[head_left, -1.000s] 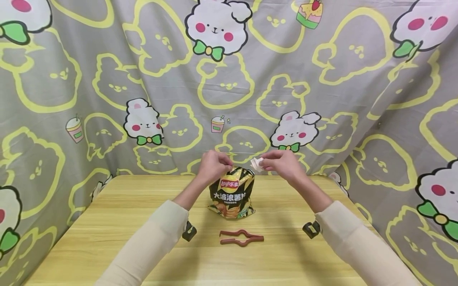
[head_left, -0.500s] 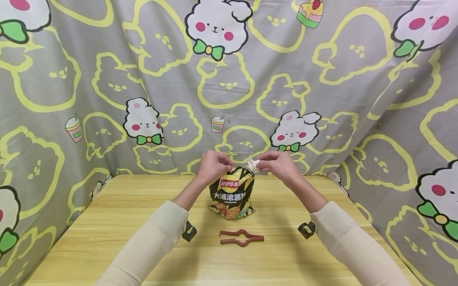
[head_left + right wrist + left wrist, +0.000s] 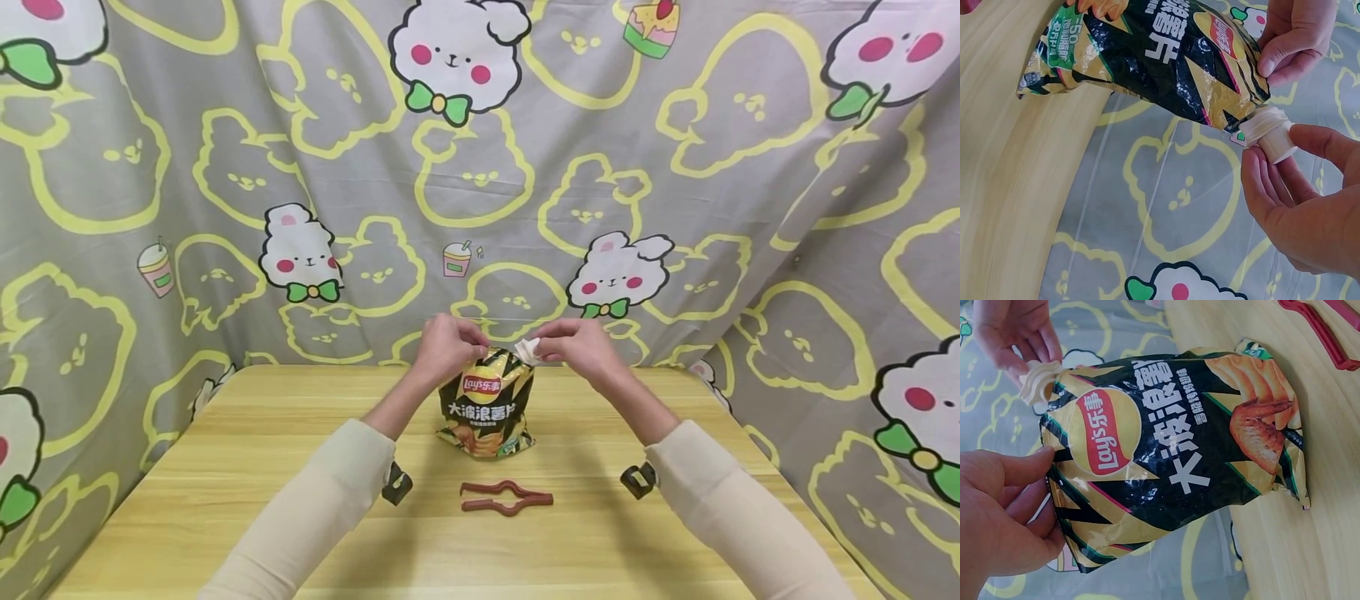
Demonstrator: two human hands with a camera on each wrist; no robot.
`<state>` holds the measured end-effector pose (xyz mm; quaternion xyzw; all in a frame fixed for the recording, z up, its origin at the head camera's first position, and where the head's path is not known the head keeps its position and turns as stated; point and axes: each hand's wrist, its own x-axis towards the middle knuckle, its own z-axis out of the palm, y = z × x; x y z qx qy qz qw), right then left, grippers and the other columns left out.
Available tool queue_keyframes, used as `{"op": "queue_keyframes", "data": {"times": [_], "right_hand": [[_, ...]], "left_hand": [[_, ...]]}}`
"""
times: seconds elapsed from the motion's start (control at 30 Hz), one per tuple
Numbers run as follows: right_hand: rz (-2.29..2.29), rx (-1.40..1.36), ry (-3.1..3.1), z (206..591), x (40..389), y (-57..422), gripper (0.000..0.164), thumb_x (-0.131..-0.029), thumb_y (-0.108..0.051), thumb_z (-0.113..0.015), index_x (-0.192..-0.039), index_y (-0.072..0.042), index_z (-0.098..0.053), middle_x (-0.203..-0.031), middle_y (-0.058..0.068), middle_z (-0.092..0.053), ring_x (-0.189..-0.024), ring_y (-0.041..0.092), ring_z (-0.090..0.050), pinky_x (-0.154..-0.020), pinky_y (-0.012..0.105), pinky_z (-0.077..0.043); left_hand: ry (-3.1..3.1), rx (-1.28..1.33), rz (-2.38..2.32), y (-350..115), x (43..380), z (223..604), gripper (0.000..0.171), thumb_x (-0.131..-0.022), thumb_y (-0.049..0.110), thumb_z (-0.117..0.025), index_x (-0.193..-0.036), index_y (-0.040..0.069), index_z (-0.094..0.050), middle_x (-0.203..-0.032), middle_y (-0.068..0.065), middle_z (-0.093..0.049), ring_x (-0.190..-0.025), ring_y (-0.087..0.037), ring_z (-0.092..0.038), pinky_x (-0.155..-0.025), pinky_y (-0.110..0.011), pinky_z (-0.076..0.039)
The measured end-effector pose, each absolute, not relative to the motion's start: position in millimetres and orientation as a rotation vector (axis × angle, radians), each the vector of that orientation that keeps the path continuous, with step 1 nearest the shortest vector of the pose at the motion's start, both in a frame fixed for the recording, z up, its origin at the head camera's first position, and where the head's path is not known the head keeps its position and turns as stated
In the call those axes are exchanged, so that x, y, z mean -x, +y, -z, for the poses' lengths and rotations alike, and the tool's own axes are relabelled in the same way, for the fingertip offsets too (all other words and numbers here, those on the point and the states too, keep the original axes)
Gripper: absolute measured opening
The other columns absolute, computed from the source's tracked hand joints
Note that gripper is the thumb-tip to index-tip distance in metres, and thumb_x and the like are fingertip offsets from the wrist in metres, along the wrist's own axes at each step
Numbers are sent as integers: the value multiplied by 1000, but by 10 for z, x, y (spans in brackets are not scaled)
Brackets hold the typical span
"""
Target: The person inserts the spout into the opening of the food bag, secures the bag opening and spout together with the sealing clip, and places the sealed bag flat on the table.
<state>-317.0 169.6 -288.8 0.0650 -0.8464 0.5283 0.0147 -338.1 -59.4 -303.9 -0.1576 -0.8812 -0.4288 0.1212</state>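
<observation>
A black and gold Lay's potato chip bag [image 3: 486,421] stands upright on the wooden table. My left hand [image 3: 447,346] pinches its top edge near the left corner, thumb in front, as the left wrist view shows. In my right hand [image 3: 588,346] is a small white ridged piece with a short round stem [image 3: 1275,137], pinched between thumb and fingers. That piece is right at the bag's upper right corner and overlaps it in the head view. The right wrist view shows the ridged end toward the bag [image 3: 1166,69].
Reddish-brown tongs [image 3: 507,498] lie on the table [image 3: 300,467] in front of the bag, their two arms apart. A grey curtain [image 3: 360,192] with yellow and white cartoon figures hangs behind the table and along both sides.
My right hand has moved a little left, bringing the white ridged piece from beside the bag to its upper right corner. My left hand and the bag have stayed put.
</observation>
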Motion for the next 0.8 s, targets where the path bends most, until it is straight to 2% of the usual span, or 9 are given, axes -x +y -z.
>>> {"op": "queue_keyframes", "data": {"times": [0.17,0.47,0.8], "right_hand": [[-1611,-196,-2652,2925,3187,1681,34,-88,-18,-72,-119,-4,-73,-119,11,-72,-97,23,-74,-96,42,-56],[-1719,-227,-2590,2988,3183,1709,30,-89,-10,-71,-117,2,-71,-120,19,-70,-98,25,-73,-93,38,-58],[-1722,-230,-2603,3052,3216,1725,32,-90,-12,-72,-118,3,-70,-118,21,-71,-97,26,-74,-92,37,-59]], "left_hand": [[-2572,465,1234,-592,3385,3048,7,-80,4,-81,-86,7,-82,-81,-4,-79,-71,-15,-72,-80,-34,-58],[-2570,460,1250,-575,3372,3026,6,-81,4,-81,-85,8,-82,-82,-4,-79,-72,-15,-72,-79,-33,-58],[-2574,452,1255,-594,3373,3031,6,-81,5,-80,-85,8,-82,-81,-4,-78,-72,-15,-72,-82,-36,-57]]}}
